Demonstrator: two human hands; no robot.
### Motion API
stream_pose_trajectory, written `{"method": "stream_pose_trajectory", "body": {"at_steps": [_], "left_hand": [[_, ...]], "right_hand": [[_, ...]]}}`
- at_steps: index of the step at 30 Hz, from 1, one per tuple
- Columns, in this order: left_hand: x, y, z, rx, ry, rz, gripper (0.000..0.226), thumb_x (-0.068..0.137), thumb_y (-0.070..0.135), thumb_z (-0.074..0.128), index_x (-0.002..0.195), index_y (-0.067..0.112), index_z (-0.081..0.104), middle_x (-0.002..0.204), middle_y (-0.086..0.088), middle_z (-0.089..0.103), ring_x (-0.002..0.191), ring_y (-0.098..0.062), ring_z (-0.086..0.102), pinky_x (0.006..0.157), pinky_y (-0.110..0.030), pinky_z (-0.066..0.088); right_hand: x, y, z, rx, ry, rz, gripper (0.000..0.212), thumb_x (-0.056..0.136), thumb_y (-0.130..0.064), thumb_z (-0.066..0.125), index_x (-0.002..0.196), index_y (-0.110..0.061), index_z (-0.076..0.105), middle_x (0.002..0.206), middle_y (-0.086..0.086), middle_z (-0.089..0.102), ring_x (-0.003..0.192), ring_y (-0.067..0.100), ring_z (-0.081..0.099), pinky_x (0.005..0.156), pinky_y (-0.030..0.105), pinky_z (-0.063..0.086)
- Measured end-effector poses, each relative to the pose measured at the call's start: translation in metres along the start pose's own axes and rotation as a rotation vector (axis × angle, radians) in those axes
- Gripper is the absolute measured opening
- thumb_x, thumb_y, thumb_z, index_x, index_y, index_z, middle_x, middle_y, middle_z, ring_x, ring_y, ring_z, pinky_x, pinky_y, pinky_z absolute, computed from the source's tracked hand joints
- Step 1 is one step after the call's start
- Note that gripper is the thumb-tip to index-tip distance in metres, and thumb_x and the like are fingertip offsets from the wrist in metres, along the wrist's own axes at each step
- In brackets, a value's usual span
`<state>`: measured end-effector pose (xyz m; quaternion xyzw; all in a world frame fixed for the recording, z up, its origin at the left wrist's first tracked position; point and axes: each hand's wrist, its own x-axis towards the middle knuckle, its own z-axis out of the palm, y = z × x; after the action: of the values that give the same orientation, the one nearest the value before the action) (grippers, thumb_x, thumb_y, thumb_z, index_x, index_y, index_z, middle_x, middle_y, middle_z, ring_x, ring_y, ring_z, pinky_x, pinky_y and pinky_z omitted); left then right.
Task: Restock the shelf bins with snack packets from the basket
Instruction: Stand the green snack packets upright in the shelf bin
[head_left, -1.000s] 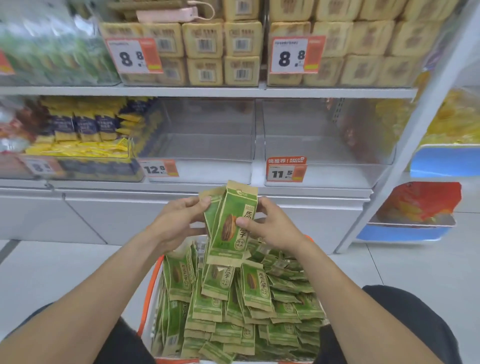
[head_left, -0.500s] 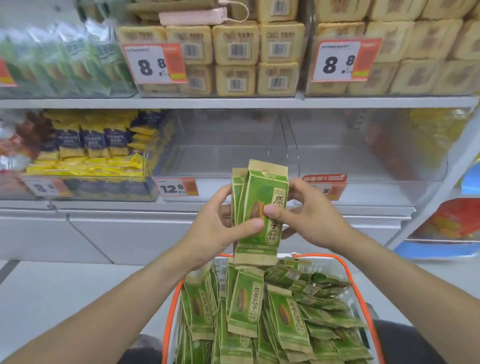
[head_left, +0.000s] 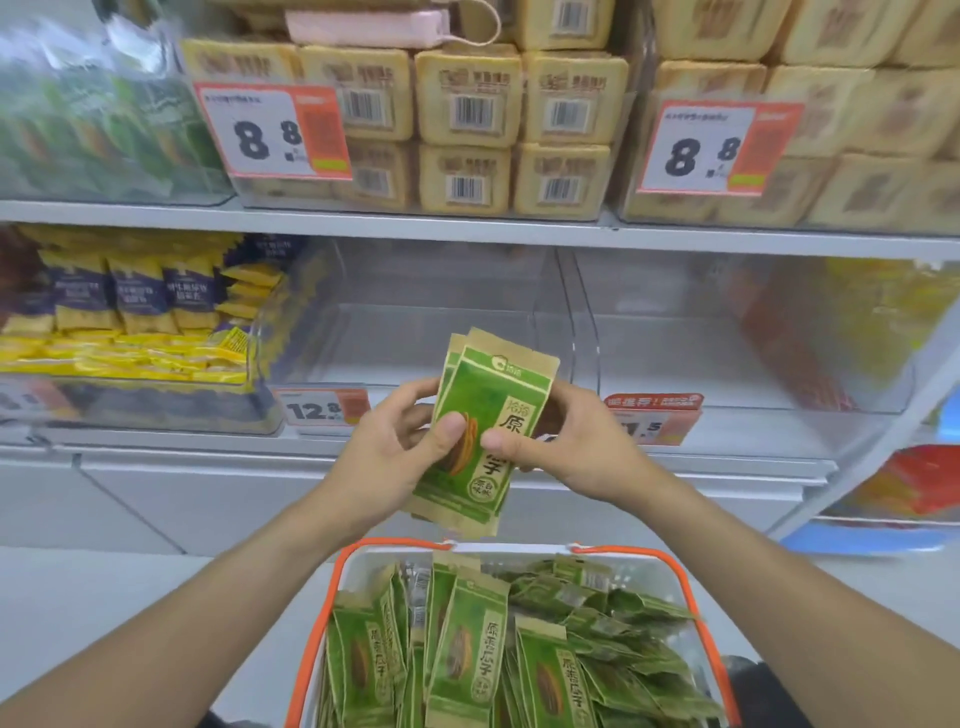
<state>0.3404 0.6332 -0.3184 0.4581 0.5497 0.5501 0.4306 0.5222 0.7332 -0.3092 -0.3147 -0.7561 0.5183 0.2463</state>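
Small stack of green packets (head_left: 480, 431) upright between my hands, above the basket (head_left: 691, 597). My left hand (head_left: 387, 457) and right hand (head_left: 576, 447) both pinch it, thumbs on front. Flat, papery, tan-edged. Basket holds more green packets; clear plastic bin (head_left: 415, 322) behind.

A shop — price tags (head_left: 272, 132) front shelf bins (head_left: 415, 332) of packaged snacks.

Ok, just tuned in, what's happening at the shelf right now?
A person holds a small stack of green packets upright in both hands, left hand and right hand, above the basket, which is full of the same packets. The two clear bins behind them hold nothing yet.
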Motion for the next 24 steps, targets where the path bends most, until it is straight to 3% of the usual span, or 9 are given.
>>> {"method": "stream_pose_trajectory", "body": {"at_steps": [4,8,11,13,15,17,20,24], "left_hand": [[-0.005,-0.005,-0.011,0.01,0.024,0.089,0.043,0.083,0.025,0.063,0.125,0.021,0.054,0.114,0.007,0.073,0.105,-0.01,0.069,0.083,-0.022,0.055],[-0.009,0.003,-0.025,0.182,0.117,0.278,0.046,0.086,0.028,0.071,0.128,0.025,0.054,0.119,0.014,0.068,0.115,-0.005,0.062,0.094,-0.018,0.048],[-0.003,0.008,-0.048,0.421,0.345,0.38,0.055,0.083,0.033,0.075,0.132,0.022,0.054,0.123,0.009,0.061,0.118,-0.003,0.056,0.092,-0.009,0.043],[0.006,0.004,-0.072,0.593,0.513,0.431,0.06,0.079,0.034,0.079,0.131,0.018,0.054,0.124,0.003,0.056,0.118,-0.01,0.052,0.096,-0.015,0.043],[0.015,-0.01,-0.097,0.75,0.626,0.401,0.069,0.075,0.038,0.083,0.133,0.015,0.053,0.128,-0.004,0.052,0.122,-0.02,0.047,0.104,-0.036,0.042],[0.021,-0.021,-0.112,0.838,0.694,0.285,0.083,0.07,0.045,0.085,0.138,0.014,0.048,0.136,-0.011,0.046,0.128,-0.029,0.041,0.108,-0.046,0.038],[0.024,-0.031,-0.117,0.97,0.731,0.172,0.097,0.064,0.048,0.087,0.142,0.011,0.044,0.146,-0.019,0.036,0.136,-0.036,0.033,0.111,-0.049,0.032],[0.031,-0.038,-0.122,1.008,0.761,0.157,0.099,0.066,0.041,0.088,0.146,0.012,0.038,0.149,-0.017,0.034,0.139,-0.034,0.029,0.112,-0.047,0.03]], "right_hand": [[0.007,0.0,0.018,0.039,0.002,-0.051,0.06,0.067,-0.035,0.087,0.119,-0.022,0.061,0.106,-0.005,0.075,0.099,0.014,0.072,0.088,0.042,0.059],[0.01,-0.011,0.039,0.027,0.167,-0.192,0.056,0.069,-0.018,0.09,0.114,-0.027,0.058,0.101,-0.014,0.074,0.095,0.006,0.071,0.083,0.025,0.057],[0.022,-0.028,0.043,-0.086,0.413,-0.394,0.05,0.074,-0.012,0.087,0.109,-0.027,0.055,0.097,-0.023,0.067,0.095,-0.004,0.066,0.084,0.013,0.049],[0.045,-0.033,0.042,-0.221,0.457,-0.471,0.047,0.077,-0.015,0.085,0.113,-0.021,0.056,0.1,-0.027,0.061,0.096,-0.005,0.062,0.085,0.014,0.047],[0.076,-0.035,0.046,-0.274,0.408,-0.403,0.047,0.078,-0.017,0.084,0.116,-0.019,0.056,0.097,-0.029,0.063,0.095,0.002,0.064,0.084,0.02,0.05],[0.112,-0.035,0.055,-0.318,0.357,-0.299,0.05,0.077,-0.018,0.084,0.118,-0.018,0.056,0.098,-0.02,0.068,0.094,0.004,0.065,0.083,0.019,0.051],[0.173,-0.021,0.072,-0.355,0.31,-0.149,0.045,0.077,-0.02,0.084,0.116,-0.013,0.062,0.109,0.0,0.071,0.101,0.014,0.066,0.091,0.028,0.052],[0.253,0.012,0.096,-0.257,0.335,-0.028,0.065,0.065,-0.021,0.09,0.12,-0.013,0.057,0.113,0.002,0.07,0.108,0.024,0.066,0.094,0.048,0.054]]}}
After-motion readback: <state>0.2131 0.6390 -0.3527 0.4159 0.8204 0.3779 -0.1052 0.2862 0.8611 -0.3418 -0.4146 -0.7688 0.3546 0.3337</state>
